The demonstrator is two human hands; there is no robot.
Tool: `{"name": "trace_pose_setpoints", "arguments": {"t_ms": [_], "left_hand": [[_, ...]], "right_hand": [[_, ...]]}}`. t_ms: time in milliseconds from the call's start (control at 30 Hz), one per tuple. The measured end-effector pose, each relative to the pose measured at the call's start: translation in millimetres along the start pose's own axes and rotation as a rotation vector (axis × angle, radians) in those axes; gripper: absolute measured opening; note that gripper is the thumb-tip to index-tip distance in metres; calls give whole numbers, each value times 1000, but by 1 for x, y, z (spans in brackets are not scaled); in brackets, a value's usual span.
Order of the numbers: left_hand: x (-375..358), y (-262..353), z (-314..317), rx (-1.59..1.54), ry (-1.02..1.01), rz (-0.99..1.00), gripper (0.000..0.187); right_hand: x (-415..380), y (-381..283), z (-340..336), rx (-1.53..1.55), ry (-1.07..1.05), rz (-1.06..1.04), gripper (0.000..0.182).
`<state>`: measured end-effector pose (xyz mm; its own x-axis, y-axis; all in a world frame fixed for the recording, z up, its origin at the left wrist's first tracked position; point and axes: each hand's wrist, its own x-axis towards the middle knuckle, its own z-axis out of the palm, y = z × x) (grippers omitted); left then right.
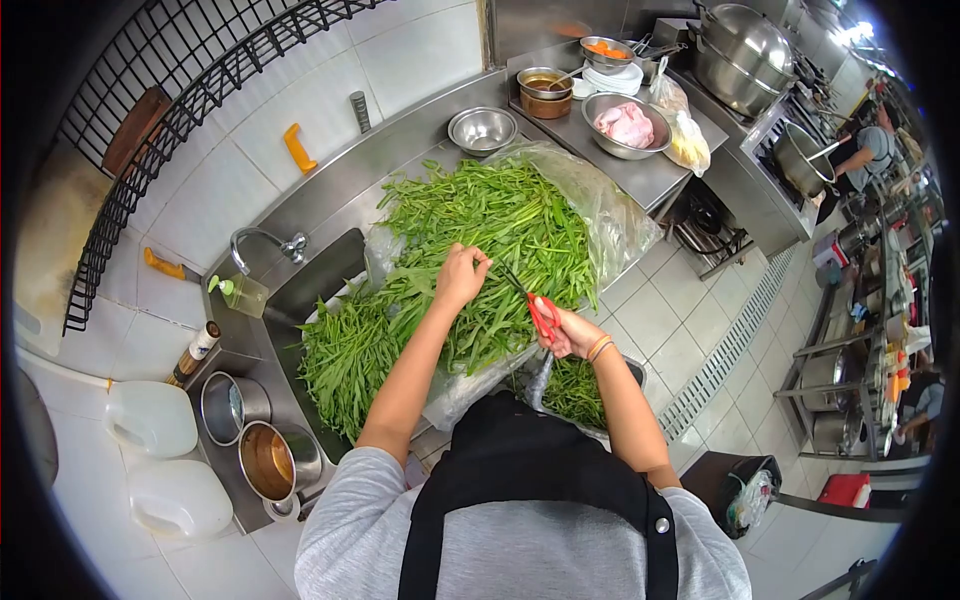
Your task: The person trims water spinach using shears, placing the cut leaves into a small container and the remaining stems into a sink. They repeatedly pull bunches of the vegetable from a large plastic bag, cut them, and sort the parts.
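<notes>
My right hand (570, 332) is wrapped round the red handles of a pair of scissors (541, 314), whose dark blades point up and left over a big heap of leafy greens (500, 215). Just left of the blade tips, my left hand (464, 274) is closed in a pinch above the heap. Whatever is between its fingers is too small to make out. More long-leaved greens (350, 370) spill over the sink at the left. Below my right hand, cut-looking greens (575, 390) lie in a container partly hidden by my apron and forearm.
Clear plastic sheeting (590, 205) lies under the heap. A steel bowl (482, 130) stands behind it; a bowl of raw meat (625, 127) is at back right. The tap (270, 248), soap bottle (240, 295) and pots (278, 460) are left. A bin (735, 490) stands right. People work far right.
</notes>
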<state>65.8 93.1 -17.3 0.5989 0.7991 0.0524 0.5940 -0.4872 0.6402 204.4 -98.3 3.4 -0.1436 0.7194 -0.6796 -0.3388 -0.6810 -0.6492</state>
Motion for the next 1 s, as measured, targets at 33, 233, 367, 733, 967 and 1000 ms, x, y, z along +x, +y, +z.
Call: {"name": "trace_pose_setpoints", "arguments": {"t_ms": [33,233,367,733,967,1000], "left_hand": [[-2,1,2,4,-33,72,18],[0,0,-10,-61,14,166,18],[34,-32,-16,-12,228,127,14],[25,-25,3,417,-191,-67,34],[36,8,-34,31,0,218,37],[35,17,-40,-89,121,299,36]], "right_hand": [[4,1,2,24,7,-36,58],[26,2,3,49,189,-150,37],[30,3,1,-114,259,-179,44],[52,6,-20,78,284,-15,53],[14,-6,-2,72,409,-271,47],[7,-9,2,76,410,-267,47]]}}
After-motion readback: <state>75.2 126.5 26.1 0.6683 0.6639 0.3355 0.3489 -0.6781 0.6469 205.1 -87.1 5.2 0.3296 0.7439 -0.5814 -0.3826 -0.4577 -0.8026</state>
